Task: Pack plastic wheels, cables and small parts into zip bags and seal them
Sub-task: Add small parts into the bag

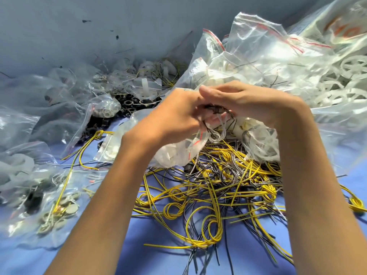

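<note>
Your left hand (pixel 174 116): grips the zip bag (pixel 174 153), probably keeping its mouth up.
Your right hand (pixel 244 102): pinches a dark part (pixel 212 109), likely to feed it in.

the cables (pixel 208 187) are mostly yellow with a thin dark stripe along them, mixed with plain black and grey ones. the cloth (pixel 158 245) under them is flat blue. the zip bags (pixel 258 46) are clear with a red line at the seal. the wheels (pixel 337 80) are milky white, the small parts (pixel 139 102) black, the discs (pixel 67 207) dull grey. the wall (pixel 79 26) is pale grey-blue with dark flecks.
</note>
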